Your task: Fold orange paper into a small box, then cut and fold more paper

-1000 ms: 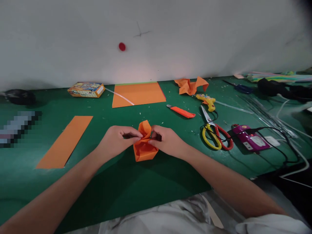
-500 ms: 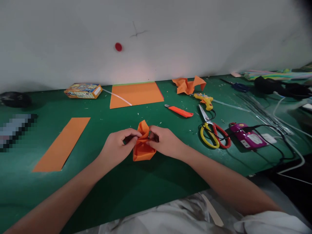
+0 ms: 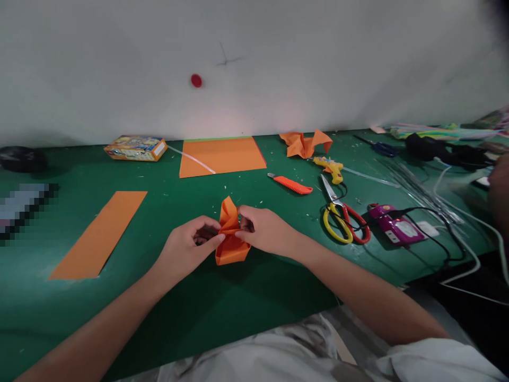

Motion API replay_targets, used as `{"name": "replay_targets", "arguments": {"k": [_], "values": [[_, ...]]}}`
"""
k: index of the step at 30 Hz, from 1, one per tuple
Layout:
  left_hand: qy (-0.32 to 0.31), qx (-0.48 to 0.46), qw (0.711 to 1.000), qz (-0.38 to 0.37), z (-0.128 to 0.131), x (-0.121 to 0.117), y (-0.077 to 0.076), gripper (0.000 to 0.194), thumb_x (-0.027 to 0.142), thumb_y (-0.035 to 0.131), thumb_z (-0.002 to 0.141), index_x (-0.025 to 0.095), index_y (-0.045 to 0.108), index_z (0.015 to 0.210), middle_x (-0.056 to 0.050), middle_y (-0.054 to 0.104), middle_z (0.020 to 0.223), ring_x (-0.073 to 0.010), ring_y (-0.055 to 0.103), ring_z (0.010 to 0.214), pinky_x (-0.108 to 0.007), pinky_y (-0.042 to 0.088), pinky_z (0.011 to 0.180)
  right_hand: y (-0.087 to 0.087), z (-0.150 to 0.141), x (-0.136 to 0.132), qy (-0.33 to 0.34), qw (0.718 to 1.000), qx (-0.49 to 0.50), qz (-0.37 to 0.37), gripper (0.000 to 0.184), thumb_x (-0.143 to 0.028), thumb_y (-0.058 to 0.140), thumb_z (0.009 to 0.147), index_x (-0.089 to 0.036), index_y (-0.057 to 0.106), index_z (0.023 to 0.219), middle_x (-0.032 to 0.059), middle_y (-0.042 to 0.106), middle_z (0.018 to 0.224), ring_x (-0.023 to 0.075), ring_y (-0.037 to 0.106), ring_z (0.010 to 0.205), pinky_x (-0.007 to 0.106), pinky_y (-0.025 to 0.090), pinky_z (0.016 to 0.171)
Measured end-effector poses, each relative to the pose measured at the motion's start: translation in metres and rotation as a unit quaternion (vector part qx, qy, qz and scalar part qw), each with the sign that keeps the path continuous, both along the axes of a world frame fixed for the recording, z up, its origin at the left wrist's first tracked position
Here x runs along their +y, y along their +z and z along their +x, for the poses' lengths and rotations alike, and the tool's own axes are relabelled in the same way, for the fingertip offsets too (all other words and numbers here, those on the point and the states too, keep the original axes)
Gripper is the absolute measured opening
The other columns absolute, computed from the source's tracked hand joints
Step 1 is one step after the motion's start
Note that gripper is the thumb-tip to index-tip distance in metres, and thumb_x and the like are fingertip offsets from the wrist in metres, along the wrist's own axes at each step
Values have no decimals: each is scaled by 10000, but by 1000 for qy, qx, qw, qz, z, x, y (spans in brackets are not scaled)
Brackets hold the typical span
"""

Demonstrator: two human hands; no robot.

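Note:
A folded piece of orange paper (image 3: pixel 234 249) stands between my hands near the table's front, with a pointed flap sticking up at its far side. My right hand (image 3: pixel 262 229) pinches its right edge between thumb and fingers. At the left edge, my left hand (image 3: pixel 191 241) has its thumb and fingertips on the paper, the fingers curled and a gap showing inside the curl. The fingertips partly cover the middle folds. To the left lies a flat orange paper strip (image 3: pixel 104 233).
Beyond my hands lie orange sheets (image 3: pixel 222 158), a small box (image 3: pixel 136 148) and an orange cutter (image 3: pixel 292 184). On the right are scissors (image 3: pixel 338 212), a yellow glue gun (image 3: pixel 330 168), a crumpled orange paper (image 3: pixel 304 144) and a purple power unit (image 3: pixel 395 225) with cables.
My left thumb and fingers have spread a little wider at the paper's edge. The paper's upright flap has shifted slightly left. The view has turned a little, and something dark enters at the right edge.

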State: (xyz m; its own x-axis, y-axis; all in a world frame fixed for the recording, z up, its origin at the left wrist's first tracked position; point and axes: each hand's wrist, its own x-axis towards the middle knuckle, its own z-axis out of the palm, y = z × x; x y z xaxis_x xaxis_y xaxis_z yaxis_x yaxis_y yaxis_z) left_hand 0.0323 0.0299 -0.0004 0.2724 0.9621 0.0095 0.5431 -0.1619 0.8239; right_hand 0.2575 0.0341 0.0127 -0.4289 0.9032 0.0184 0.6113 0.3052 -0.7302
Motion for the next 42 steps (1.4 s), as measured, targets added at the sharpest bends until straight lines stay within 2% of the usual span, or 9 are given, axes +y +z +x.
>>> {"name": "replay_targets", "arguments": {"k": [7, 15, 22, 26, 31, 36, 40, 42], "values": [[29, -8, 1000, 5, -2, -1, -3, 243, 452, 683, 810, 236, 724, 915, -26, 760, 902, -199, 705, 811, -298, 565, 735, 7, -1, 5, 17, 999, -44, 0, 249, -185, 643, 882, -236, 406, 823, -39, 614, 769, 133, 550, 662, 251, 319, 575], [58, -39, 998, 6, -2, 5, -4, 239, 421, 699, 776, 227, 705, 916, -34, 748, 898, -200, 703, 818, -310, 579, 758, 6, -9, 17, -7, 999, -35, 25, 187, -155, 662, 845, -225, 495, 892, -41, 618, 761, 129, 545, 656, 244, 326, 575], [49, -50, 998, 10, 3, 4, -4, 248, 413, 689, 758, 207, 670, 896, -41, 717, 879, -198, 684, 788, -321, 574, 725, 6, -12, 18, 7, 996, -85, -28, 72, -265, 643, 868, -198, 622, 852, -12, 631, 756, 128, 512, 635, 268, 300, 558], [53, -61, 997, 3, 2, 4, -9, 269, 404, 699, 760, 214, 628, 936, -35, 692, 898, -195, 677, 811, -321, 573, 730, 5, -12, 18, 6, 997, -63, -34, 88, -250, 648, 861, -192, 685, 917, -10, 648, 783, 126, 520, 661, 265, 310, 575], [49, -49, 998, 2, 3, 3, -9, 327, 414, 693, 750, 224, 626, 1007, -49, 688, 993, -206, 688, 842, -331, 576, 725, 1, -11, 19, 4, 998, -40, -39, 75, -200, 645, 848, -191, 711, 881, -8, 655, 783, 135, 549, 702, 264, 323, 603], [13, -1, 1000, 0, 4, 0, -3, 226, 396, 644, 805, 223, 650, 949, -38, 718, 923, -203, 687, 812, -313, 547, 701, -5, -11, 20, 27, 999, 7, 27, 96, -127, 651, 818, -179, 708, 875, 39, 677, 977, 162, 593, 876, 273, 396, 741], [16, 18, 1000, 11, 4, -1, -1, 151, 361, 625, 826, 222, 647, 881, -12, 716, 860, -180, 670, 765, -277, 507, 658, -6, -12, 18, 18, 999, 18, -29, 61, -176, 620, 840, -188, 678, 824, -15, 652, 792, 132, 554, 702, 256, 343, 618], [31, 20, 999, 29, 5, -2, -1, 126, 342, 621, 811, 216, 628, 822, -2, 694, 798, -168, 646, 714, -266, 484, 628, -5, -13, 17, 11, 1000, 10, -26, 65, -191, 629, 835, -186, 653, 774, -29, 625, 727, 124, 525, 663, 256, 312, 595]]}}
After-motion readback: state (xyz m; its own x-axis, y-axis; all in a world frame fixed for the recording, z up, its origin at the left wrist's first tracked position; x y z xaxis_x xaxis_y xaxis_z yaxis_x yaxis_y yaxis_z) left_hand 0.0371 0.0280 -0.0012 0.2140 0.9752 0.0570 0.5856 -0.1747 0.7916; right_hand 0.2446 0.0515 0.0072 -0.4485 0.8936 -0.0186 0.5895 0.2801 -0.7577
